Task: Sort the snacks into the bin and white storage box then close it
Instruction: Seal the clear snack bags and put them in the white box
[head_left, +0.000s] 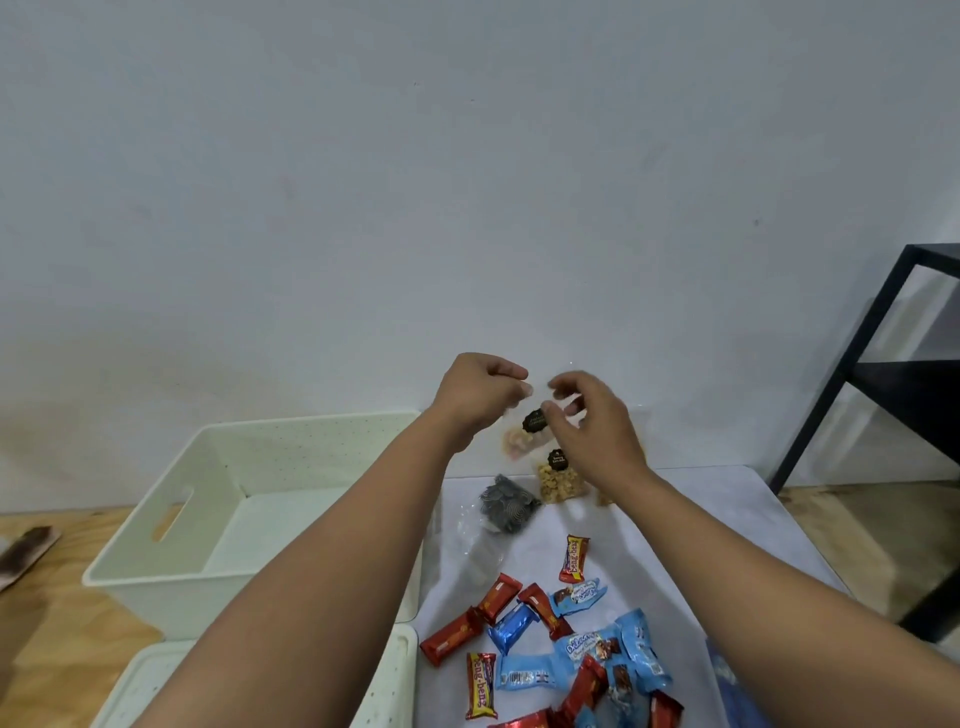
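I am holding both of my hands up in front of the wall, above the far edge of the white desk (727, 519). My left hand (475, 392) is curling its fingers and seems to be pinching the top of a clear snack pouch (524, 434) with a black label and pale pieces inside; the plastic is blurred, so I cannot tell exactly how it is gripped. My right hand (592, 421) is hanging just beside it at 3 o'clock, fingers bent and narrow, thumb and forefinger close together near the same pouch; whether it is touching it I cannot tell.

Below my hands, at 6 o'clock from them, a pouch of golden nuts (558, 480) is lying on the desk, with a pouch of dark round biscuits (506, 504) just beside it at 9 o'clock. Nearer me, a heap of wrapped bars is spreading over the desk: red bars (498, 600), a dark blue bar (511, 626), light blue packets (582, 595), and two yellow-lettered bars (574, 558).

At 9 o'clock from the snacks, the cream bin (171, 499) is sitting open on the wooden floor (57, 634), touching the desk's edge. At 7 o'clock, the white storage box (389, 670) is showing under my left forearm. A black metal frame (857, 374) is standing at 3 o'clock.
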